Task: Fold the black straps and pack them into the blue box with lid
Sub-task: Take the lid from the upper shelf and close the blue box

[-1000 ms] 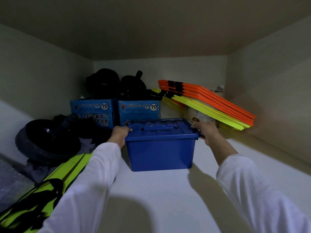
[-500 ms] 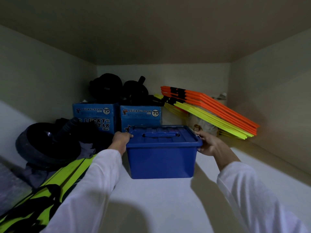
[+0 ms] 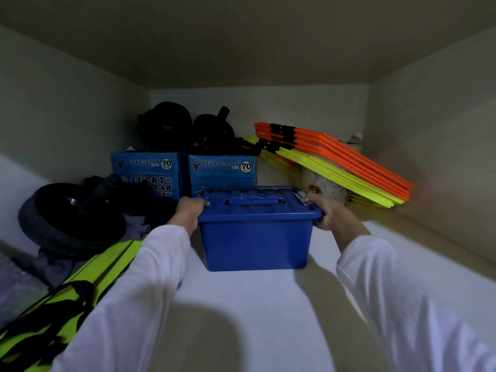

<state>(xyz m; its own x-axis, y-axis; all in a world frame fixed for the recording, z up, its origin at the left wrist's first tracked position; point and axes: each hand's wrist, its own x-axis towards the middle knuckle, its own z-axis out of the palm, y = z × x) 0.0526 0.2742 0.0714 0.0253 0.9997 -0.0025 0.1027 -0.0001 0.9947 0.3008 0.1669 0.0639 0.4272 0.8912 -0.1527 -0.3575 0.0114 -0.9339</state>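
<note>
A blue plastic box (image 3: 255,242) with its lid (image 3: 255,202) closed sits on the white shelf (image 3: 263,304) inside a dim cupboard. My left hand (image 3: 188,210) grips the lid's left rim, thumb on top. At the opposite end my right hand (image 3: 324,213) grips the right rim, fingers curled under the edge. Both arms wear white sleeves. Black straps (image 3: 64,315) lie across a neon-yellow item at the lower left.
Two blue Lucky Star cartons (image 3: 222,170) stand behind the box, with black gear (image 3: 185,130) on top. Orange and yellow flat hoops (image 3: 335,159) lean at the back right. A black wheel (image 3: 67,221) lies at left. Walls close in on both sides.
My right hand slid from behind the box's back corner onto its right rim and closed on it. The box has come slightly toward me.
</note>
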